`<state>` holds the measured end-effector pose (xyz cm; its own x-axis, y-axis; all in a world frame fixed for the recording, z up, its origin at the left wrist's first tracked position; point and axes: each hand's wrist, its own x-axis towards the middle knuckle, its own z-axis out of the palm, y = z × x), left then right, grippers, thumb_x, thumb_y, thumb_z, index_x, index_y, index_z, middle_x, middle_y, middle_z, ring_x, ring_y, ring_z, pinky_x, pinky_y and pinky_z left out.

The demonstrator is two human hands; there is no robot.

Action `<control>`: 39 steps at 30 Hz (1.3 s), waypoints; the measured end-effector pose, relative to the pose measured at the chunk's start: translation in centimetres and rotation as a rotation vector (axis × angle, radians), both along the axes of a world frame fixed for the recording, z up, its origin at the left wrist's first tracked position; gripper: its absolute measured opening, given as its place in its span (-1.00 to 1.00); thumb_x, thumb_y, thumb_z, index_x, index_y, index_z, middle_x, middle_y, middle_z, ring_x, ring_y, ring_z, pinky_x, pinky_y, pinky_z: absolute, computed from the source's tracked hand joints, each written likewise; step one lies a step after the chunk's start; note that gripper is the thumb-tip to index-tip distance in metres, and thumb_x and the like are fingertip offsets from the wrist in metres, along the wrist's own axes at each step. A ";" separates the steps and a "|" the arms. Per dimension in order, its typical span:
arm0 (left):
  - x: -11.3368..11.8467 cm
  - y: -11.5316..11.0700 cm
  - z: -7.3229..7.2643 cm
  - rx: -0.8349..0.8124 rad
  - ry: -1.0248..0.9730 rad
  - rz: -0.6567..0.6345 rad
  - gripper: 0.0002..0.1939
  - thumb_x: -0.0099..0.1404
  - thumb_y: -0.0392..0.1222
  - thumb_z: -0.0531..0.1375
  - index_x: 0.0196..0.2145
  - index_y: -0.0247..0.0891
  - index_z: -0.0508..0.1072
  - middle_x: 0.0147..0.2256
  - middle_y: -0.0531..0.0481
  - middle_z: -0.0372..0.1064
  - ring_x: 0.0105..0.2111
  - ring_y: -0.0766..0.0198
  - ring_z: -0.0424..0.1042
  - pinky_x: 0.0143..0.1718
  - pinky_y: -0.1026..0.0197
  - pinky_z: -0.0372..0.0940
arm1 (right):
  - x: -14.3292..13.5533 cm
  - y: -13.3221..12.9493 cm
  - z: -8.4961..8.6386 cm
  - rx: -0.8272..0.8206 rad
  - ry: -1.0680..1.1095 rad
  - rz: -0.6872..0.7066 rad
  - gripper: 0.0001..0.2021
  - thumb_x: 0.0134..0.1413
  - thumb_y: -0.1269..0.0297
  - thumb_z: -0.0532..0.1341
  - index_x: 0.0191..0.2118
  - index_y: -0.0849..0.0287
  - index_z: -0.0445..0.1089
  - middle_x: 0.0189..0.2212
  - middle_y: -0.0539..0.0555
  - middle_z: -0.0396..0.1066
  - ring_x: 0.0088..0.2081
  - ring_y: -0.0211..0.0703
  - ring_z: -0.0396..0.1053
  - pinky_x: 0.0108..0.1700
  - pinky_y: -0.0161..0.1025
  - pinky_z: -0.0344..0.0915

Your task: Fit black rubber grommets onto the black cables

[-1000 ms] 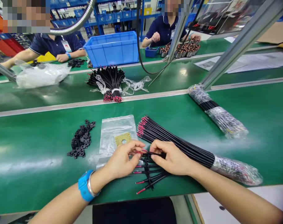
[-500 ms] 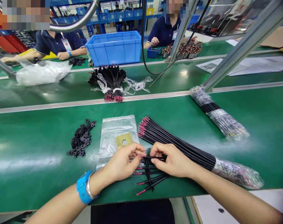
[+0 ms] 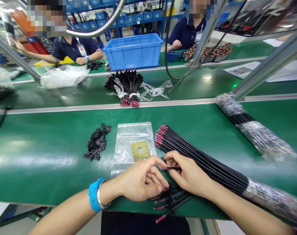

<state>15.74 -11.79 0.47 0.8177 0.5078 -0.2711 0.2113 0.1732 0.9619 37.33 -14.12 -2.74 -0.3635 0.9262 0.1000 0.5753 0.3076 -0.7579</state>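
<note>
My right hand (image 3: 188, 171) pinches a thin black cable (image 3: 174, 168) with a pink-red end, which points left. My left hand (image 3: 143, 179) has its fingers apart; the index fingertip is close to that cable's end, and the thumb and lower fingers hover over a small group of black cables (image 3: 179, 199) with red ends. Small black pieces sit across those cables, partly hidden by my fingers. Behind my right hand lies a thick bundle of black cables (image 3: 199, 153), its far end wrapped in clear plastic. Small flat black parts with holes (image 3: 96, 143) are piled to the left.
A clear zip bag (image 3: 124, 133) with a yellow-brown sponge (image 3: 140, 150) lies behind my hands. Further back are tied cables (image 3: 128, 85), a blue bin (image 3: 133, 52) and a wrapped bundle (image 3: 256, 127). Metal posts rise at both sides. Two co-workers sit opposite.
My left hand has let go of the cable's end, spread its fingers and come down over the group of cables. My right hand keeps its cable. The view has swung left.
</note>
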 end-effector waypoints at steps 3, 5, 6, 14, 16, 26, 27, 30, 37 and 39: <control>-0.4 0.4 0.5 0.021 -0.006 -0.053 -0.47 0.12 -0.39 0.19 0.04 -0.24 0.16 -0.20 -0.17 0.50 -0.27 0.21 0.53 -0.29 0.20 0.41 | 0.0 -0.1 -0.4 -0.039 -0.100 0.089 -0.78 0.00 0.46 0.12 -0.18 0.14 0.24 -0.40 0.00 0.34 -0.42 -0.24 0.32 -0.36 -0.32 0.27; -1.4 1.7 1.1 0.260 0.102 -0.024 -0.54 0.15 -0.35 0.17 0.02 -0.24 0.24 -0.24 -0.09 0.51 -0.30 0.23 0.52 -0.28 0.21 0.39 | 0.2 -0.3 -0.3 -0.070 -0.159 0.154 -0.69 -0.05 0.37 0.23 -0.12 0.12 0.27 -0.31 0.02 0.39 -0.38 -0.20 0.36 -0.32 -0.29 0.30; -2.2 2.7 1.4 0.430 0.196 0.028 -0.61 0.18 -0.33 0.15 0.00 -0.23 0.30 -0.27 -0.05 0.51 -0.31 0.24 0.51 -0.27 0.20 0.38 | 0.3 -0.5 -0.2 -0.070 -0.185 0.178 -0.58 -0.13 0.33 0.30 -0.07 0.10 0.27 -0.23 0.05 0.40 -0.32 -0.15 0.39 -0.27 -0.25 0.32; -10.2 11.3 0.3 1.147 1.043 0.585 -0.79 0.19 -0.24 0.17 -0.22 -0.24 0.53 -0.22 -0.17 0.42 -0.15 -0.02 0.35 -0.04 0.00 0.23 | 0.5 -0.8 -0.6 0.035 -0.210 0.164 -0.45 -0.13 0.28 0.31 0.05 0.10 0.24 -0.13 0.12 0.40 -0.26 -0.09 0.42 -0.22 -0.17 0.39; -10.7 11.8 -0.2 1.124 1.049 0.581 -0.84 0.15 -0.26 0.19 -0.30 -0.23 0.54 -0.26 -0.17 0.43 -0.17 -0.03 0.35 -0.06 0.01 0.24 | 0.3 -0.5 -1.1 0.062 -0.147 0.111 -0.62 0.02 0.32 0.21 0.01 0.12 0.25 -0.25 0.07 0.41 -0.37 -0.20 0.40 -0.32 -0.26 0.40; -6.9 8.9 0.9 0.734 0.534 0.629 -0.78 0.17 -0.16 0.22 -0.21 -0.26 0.44 -0.32 -0.02 0.49 -0.44 0.26 0.47 -0.39 0.24 0.35 | 0.5 -0.3 -0.6 0.115 0.022 -0.024 -0.83 0.25 0.30 0.03 -0.08 0.13 0.27 -0.29 0.07 0.40 -0.30 -0.19 0.40 -0.26 -0.27 0.36; -6.1 8.3 0.9 0.627 0.415 0.587 -0.78 0.15 -0.18 0.24 -0.23 -0.28 0.47 -0.31 -0.04 0.49 -0.43 0.26 0.48 -0.39 0.24 0.35 | 0.4 -0.3 -0.5 0.113 0.033 -0.035 -0.83 0.26 0.30 0.02 -0.09 0.13 0.27 -0.30 0.07 0.40 -0.31 -0.19 0.39 -0.26 -0.26 0.36; -3.8 6.5 0.5 0.580 0.267 0.392 -0.80 0.18 -0.26 0.23 -0.21 -0.26 0.55 -0.27 -0.07 0.50 -0.30 0.22 0.48 -0.28 0.21 0.37 | 0.3 -0.2 -0.3 0.103 0.057 -0.067 -0.84 0.27 0.31 0.00 -0.12 0.15 0.27 -0.32 0.07 0.39 -0.33 -0.19 0.38 -0.27 -0.24 0.33; -1.5 4.2 -1.1 1.174 0.348 0.213 -0.71 0.32 -0.38 0.05 -0.08 -0.22 0.48 -0.24 -0.09 0.49 -0.24 0.20 0.43 -0.18 0.15 0.34 | 0.1 -0.2 -0.2 0.115 0.066 -0.027 -0.88 0.21 0.36 0.03 -0.21 0.17 0.30 -0.37 0.05 0.37 -0.39 -0.22 0.33 -0.35 -0.29 0.27; -1.1 4.0 -1.7 1.355 0.441 0.134 -0.71 0.32 -0.37 0.05 -0.04 -0.26 0.42 -0.30 -0.11 0.49 -0.29 0.15 0.41 -0.24 0.11 0.33 | 0.1 -0.1 -0.2 0.127 0.071 -0.014 -0.88 0.20 0.37 0.03 -0.23 0.17 0.30 -0.37 0.05 0.37 -0.40 -0.23 0.32 -0.36 -0.29 0.26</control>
<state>14.61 -7.80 -1.23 0.7218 0.6408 0.2615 0.5869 -0.7669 0.2595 37.38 -14.27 -2.89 -0.3382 0.9096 0.2413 0.5270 0.3955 -0.7522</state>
